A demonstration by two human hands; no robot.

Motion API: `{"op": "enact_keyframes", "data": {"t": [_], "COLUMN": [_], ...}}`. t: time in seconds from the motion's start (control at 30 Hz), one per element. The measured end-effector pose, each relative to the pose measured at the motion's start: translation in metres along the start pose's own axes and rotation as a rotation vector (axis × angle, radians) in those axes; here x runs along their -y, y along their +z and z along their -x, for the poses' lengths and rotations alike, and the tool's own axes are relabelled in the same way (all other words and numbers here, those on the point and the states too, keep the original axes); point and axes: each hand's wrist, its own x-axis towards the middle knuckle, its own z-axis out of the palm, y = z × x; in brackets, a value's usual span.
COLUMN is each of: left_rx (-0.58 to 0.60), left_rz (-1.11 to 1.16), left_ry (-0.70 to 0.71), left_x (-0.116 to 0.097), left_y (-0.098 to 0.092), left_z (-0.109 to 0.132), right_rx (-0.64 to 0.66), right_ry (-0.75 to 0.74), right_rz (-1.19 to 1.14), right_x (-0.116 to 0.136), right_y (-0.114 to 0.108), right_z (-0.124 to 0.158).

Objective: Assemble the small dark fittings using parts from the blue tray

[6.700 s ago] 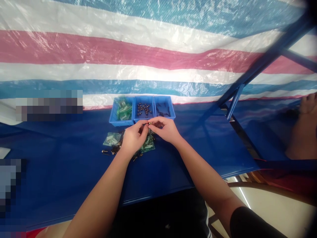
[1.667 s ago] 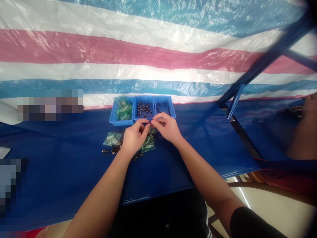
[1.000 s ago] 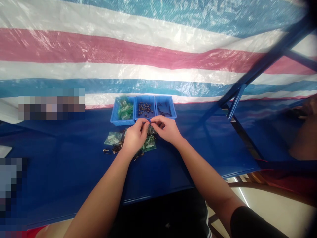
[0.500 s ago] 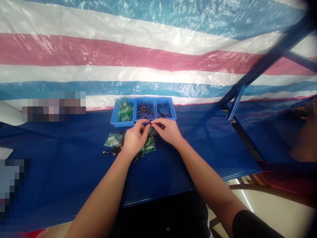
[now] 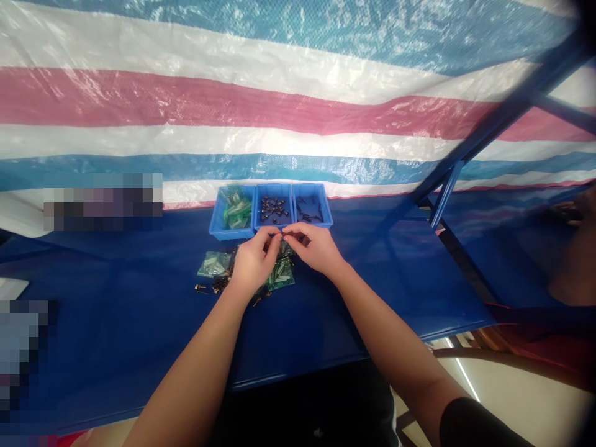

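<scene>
Your left hand (image 5: 254, 262) and right hand (image 5: 316, 248) meet, each grip clamped on one small part (image 5: 280, 234) just before the middle tray (image 5: 274, 211), likely keeping reach short.

A black sleeve (image 5: 475, 425) is covering the right upper arm; left hand (image 5: 251, 264) and right hand (image 5: 317, 249) are showing bare; dark clothing (image 5: 316, 403) is carrying white stripes (image 5: 393, 429).

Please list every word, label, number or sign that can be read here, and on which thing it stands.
None can be read.
Green bags and blue trays: any print is too small.
Striped tarp: no writing.
Two patches at the left: pixelated.
</scene>
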Motion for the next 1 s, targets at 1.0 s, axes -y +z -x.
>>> {"op": "enact_keyframes", "data": {"t": [1.0], "left_rx": [0.006], "left_rz": [0.02], "left_ry": [0.006], "left_x": [0.0025], "left_y": [0.0027], "left_z": [-0.0003], "right_rx": [0.015], "right_ry": [0.01], "right_rz": [-0.006], "right_x": [0.0005], "right_y": [0.0004], "right_z": [0.001]}}
